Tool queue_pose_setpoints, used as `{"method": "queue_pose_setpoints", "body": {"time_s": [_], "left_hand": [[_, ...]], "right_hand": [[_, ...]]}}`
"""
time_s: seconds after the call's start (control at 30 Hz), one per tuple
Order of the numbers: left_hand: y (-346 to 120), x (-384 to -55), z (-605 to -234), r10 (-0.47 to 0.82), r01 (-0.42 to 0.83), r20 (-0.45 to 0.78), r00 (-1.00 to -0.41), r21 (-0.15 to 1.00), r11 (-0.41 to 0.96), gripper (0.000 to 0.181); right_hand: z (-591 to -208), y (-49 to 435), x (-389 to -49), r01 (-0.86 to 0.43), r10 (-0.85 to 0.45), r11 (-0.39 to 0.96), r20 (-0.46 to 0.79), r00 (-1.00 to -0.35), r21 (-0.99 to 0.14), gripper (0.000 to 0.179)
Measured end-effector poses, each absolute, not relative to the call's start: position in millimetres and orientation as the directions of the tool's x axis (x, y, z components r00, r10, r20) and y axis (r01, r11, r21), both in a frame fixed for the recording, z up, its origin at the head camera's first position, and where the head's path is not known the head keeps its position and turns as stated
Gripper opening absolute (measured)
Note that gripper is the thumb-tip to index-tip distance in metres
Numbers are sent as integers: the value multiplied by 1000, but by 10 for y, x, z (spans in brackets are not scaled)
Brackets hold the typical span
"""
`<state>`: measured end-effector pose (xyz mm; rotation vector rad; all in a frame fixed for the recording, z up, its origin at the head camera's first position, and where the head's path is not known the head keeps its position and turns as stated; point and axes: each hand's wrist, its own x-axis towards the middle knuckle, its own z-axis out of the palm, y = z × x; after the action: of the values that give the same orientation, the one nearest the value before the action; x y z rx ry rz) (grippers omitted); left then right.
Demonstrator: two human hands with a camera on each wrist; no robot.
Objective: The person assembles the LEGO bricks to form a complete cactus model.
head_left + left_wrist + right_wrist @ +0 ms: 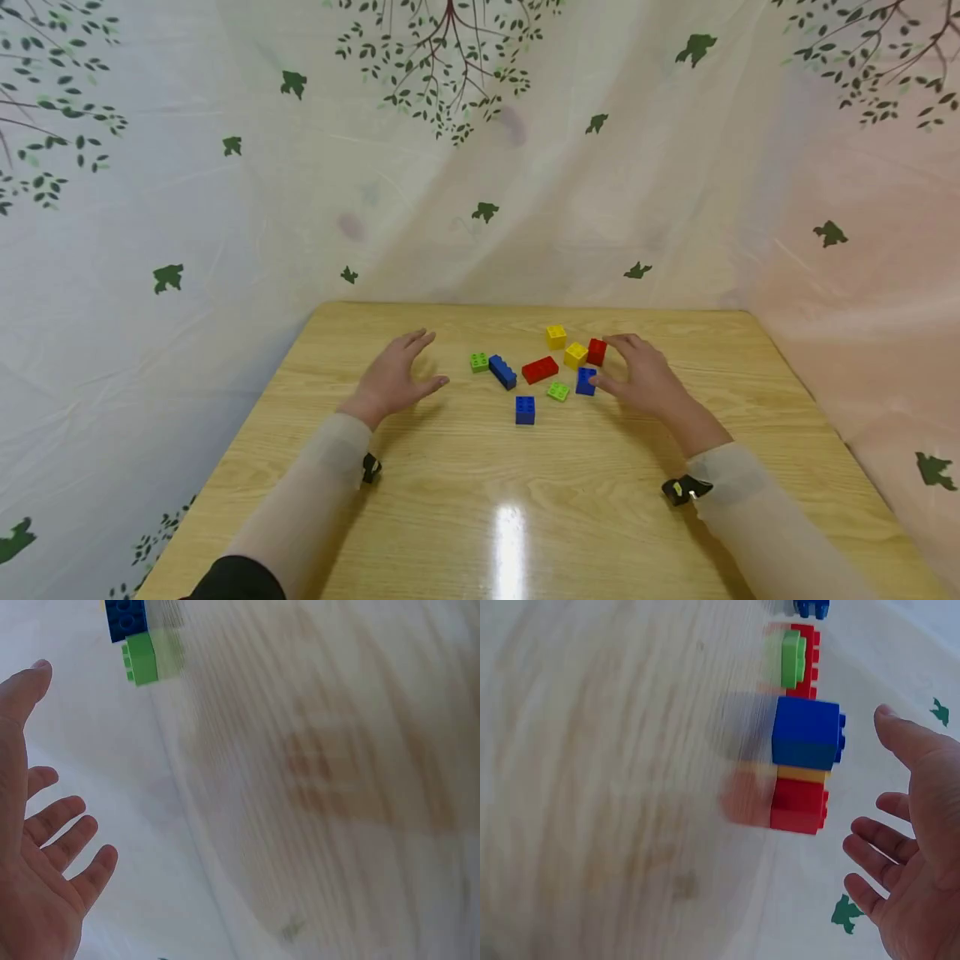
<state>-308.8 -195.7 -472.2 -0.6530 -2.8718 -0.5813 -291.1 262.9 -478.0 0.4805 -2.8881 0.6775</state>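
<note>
Several toy building bricks lie loose on the wooden table (442, 500). My left hand (393, 379) is held over the table left of them, fingers spread and holding nothing; nearest to it are a small green brick (479, 362) and a long blue brick (502, 372). My right hand (641, 375) hovers at the right side of the group, fingers apart. Its thumb overlaps a blue brick (585, 381) in the head view, and its fingertips are close to a red brick (596, 352). The right wrist view has a gap between that hand and the blue brick (806, 733).
Among the bricks are two yellow ones (556, 337), a longer red brick (540, 370), a flat green brick (558, 391) and a blue brick (525, 410) nearest me. A leaf-patterned cloth (420, 233) hangs behind and beside the table.
</note>
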Motion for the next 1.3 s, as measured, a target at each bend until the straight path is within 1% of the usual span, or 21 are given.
{"method": "queue_pose_setpoints", "body": {"time_s": [0.07,0.37,0.6,0.73,0.97,1.1,1.3], "left_hand": [[-1906,-3066,-4732,384,443,223,-896,386,809,86],[-1646,-2961,-4788,375,437,226,-899,524,731,78],[-1433,-2904,-4878,420,463,236,-876,654,599,69],[-1316,-2862,-4910,451,458,227,-863,729,510,64],[-1108,-2790,-4959,490,390,153,-858,814,430,58],[-999,-2755,-5006,488,340,121,-865,855,390,55],[-886,-2693,-5064,470,285,77,-879,876,390,56]], "right_hand": [[-4782,2569,-2896,-340,-273,839,211,-939,-425,79],[-4775,2282,-2841,-351,-273,784,222,-936,-512,67],[-4781,2091,-2899,-367,-288,734,227,-930,-572,52],[-4772,2007,-2936,-349,-286,714,202,-937,-607,47],[-4805,1926,-3027,-303,-285,707,134,-949,-639,45],[-4819,1892,-3078,-283,-279,714,111,-954,-640,47],[-4833,1859,-3142,-239,-255,736,68,-965,-633,48]]}}
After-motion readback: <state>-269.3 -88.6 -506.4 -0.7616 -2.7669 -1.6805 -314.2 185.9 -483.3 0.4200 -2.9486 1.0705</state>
